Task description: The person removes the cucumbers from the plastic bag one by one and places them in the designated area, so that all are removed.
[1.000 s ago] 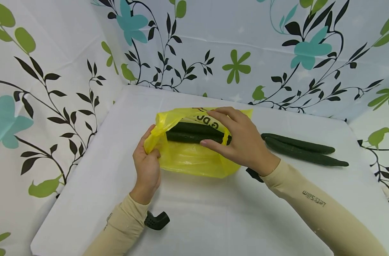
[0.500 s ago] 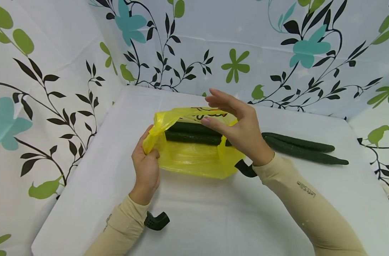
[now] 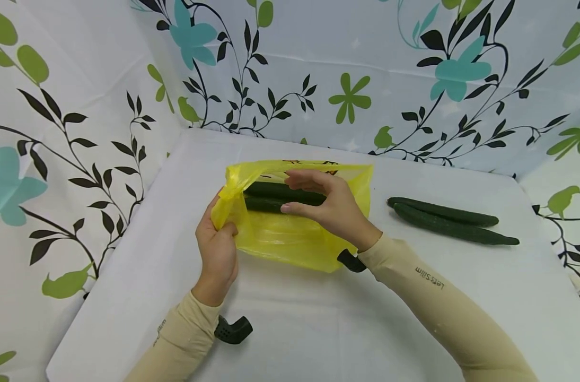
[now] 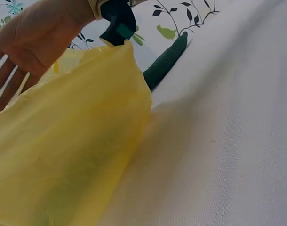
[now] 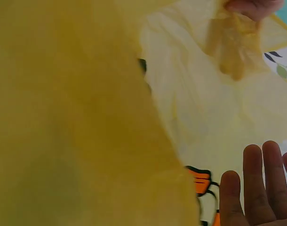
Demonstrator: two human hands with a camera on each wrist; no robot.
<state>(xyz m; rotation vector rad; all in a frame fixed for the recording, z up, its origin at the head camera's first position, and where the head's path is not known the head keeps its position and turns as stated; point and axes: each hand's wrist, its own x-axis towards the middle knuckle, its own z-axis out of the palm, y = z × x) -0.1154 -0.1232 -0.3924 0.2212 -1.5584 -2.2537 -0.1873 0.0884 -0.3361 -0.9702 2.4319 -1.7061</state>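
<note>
A yellow plastic bag lies on the white table with its mouth spread toward me. Two dark green cucumbers show inside it, side by side. My left hand grips the gathered left edge of the bag, thumb in front. Over the right part of the mouth is my right hand, its thumb overlapping the cucumbers in the head view. Its fingers look straight and spread in the right wrist view, with nothing between them. The bag's wall hides the contents in the left wrist view.
Two more cucumbers lie together on the table to the right of the bag. A black wrist mount sticks out beside the left forearm, another by the right wrist. A floral-print cloth hangs behind the table.
My right hand first rose off the bag's right edge, then moved left and down over the mouth. The bag's right side now stands wider. My left hand keeps its grip.
</note>
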